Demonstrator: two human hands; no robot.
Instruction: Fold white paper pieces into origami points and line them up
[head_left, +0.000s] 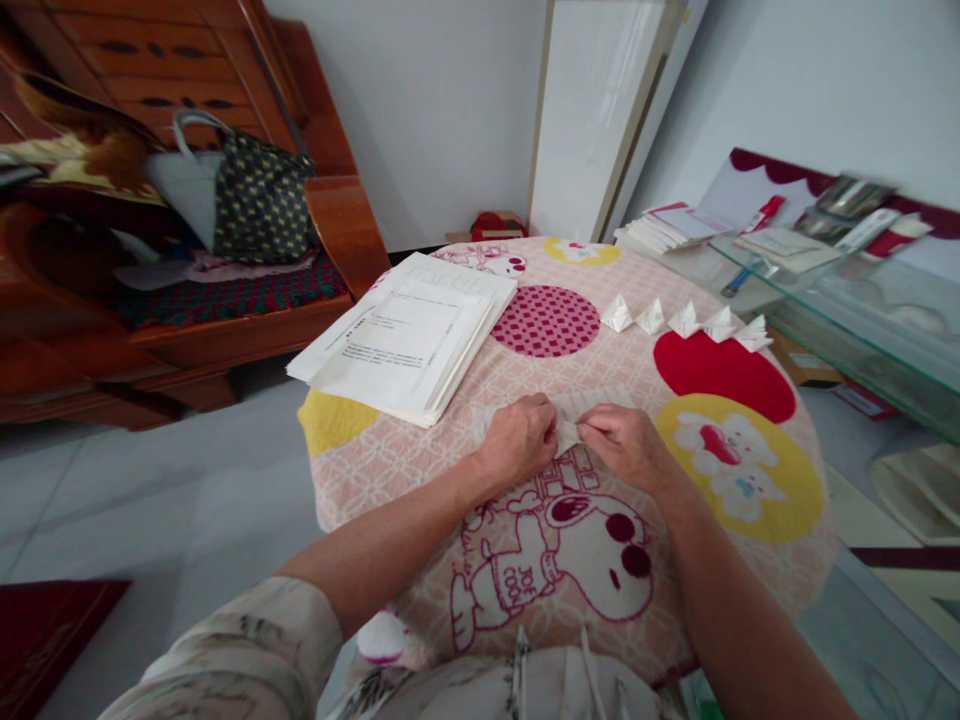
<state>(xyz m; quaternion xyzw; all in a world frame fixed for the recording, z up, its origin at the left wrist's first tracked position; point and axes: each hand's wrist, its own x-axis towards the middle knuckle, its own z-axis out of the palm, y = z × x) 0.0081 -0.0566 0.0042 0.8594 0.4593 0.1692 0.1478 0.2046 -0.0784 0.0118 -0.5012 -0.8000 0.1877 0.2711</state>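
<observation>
My left hand (pixel 521 438) has its fingers curled closed on a small folded piece of white paper (pixel 568 438). My right hand (pixel 622 445) pinches the other side of this paper between thumb and fingers. Part of the paper is hidden behind the left fingers, and its exact shape cannot be made out. Just beyond the hands lies pale paper with faint print (pixel 600 400). Farther back to the right, several pointed folded paper pieces (pixel 684 320) stand in a row on the patterned tablecloth (pixel 420 462).
A stack of printed sheets (pixel 405 335) lies at the table's left back. A glass shelf (pixel 840 325) with several items stands close on the right. More papers (pixel 667 228) lie behind the table. A wooden bench (pixel 334 235) with a patterned bag (pixel 262 198) is at the left.
</observation>
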